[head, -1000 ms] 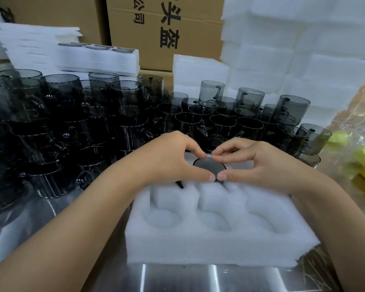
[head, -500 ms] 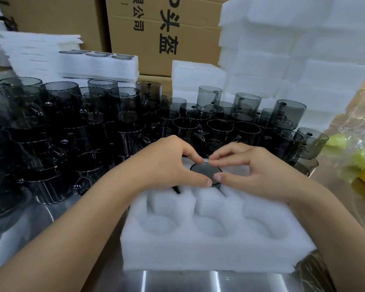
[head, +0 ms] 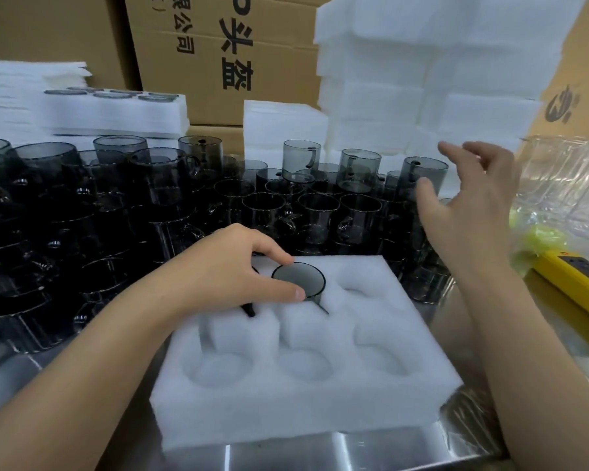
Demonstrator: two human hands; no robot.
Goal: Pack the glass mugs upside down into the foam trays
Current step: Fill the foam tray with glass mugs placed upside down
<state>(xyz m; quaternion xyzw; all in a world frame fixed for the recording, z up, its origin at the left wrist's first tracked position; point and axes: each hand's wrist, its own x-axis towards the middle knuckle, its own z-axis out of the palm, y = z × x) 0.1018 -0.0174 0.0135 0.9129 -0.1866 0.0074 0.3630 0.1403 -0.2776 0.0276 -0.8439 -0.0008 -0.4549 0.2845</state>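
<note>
Steel worktop (head: 286,457), brown cardboard cartons (head: 218,62) stacked behind. Inverted smoky-grey glass mug (head: 298,278) is seated base-up in back-middle pocket of white six-pocket foam tray (head: 320,413), pinched by left hand (head: 232,266) thumb and forefinger. Right hand (head: 470,205) is raised, fingers spread, nothing held, nearer the upright grey glass mugs (head: 357,205) massed beyond tray's far edge.

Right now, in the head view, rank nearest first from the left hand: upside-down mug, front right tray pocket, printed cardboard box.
1. Upside-down mug, pinched by the left hand.
2. Front right pocket, tray's near corner.
3. Printed cardboard box, far back.
</note>
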